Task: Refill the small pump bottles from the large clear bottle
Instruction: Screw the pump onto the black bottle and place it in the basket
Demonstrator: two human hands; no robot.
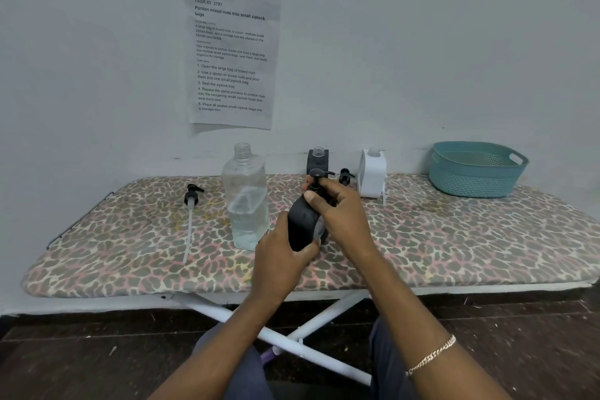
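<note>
While the left hand (279, 256) wraps its grip round the lower body of the black pump bottle (302, 224), the right hand (337, 208) curls its grip round the neck just under the pump head (319, 174). The bottle is lifted off the ironing board (130, 263) and tilted, just right of the large clear bottle (246, 198). That big bottle stands uncapped and perhaps a third full, so it should be fairly light but top-open and easy to slosh. Its clear walls look thin and likely to flex, so take it round the middle rather than the neck. The small bottle looks stiff, smooth and possibly slick, so it is best held low while the collar is twisted. Behind and right of the large bottle stand a second black bottle (318, 156) and a white bottle (373, 172), both open. A loose pump (191, 201) with its tube lies to its left.
</note>
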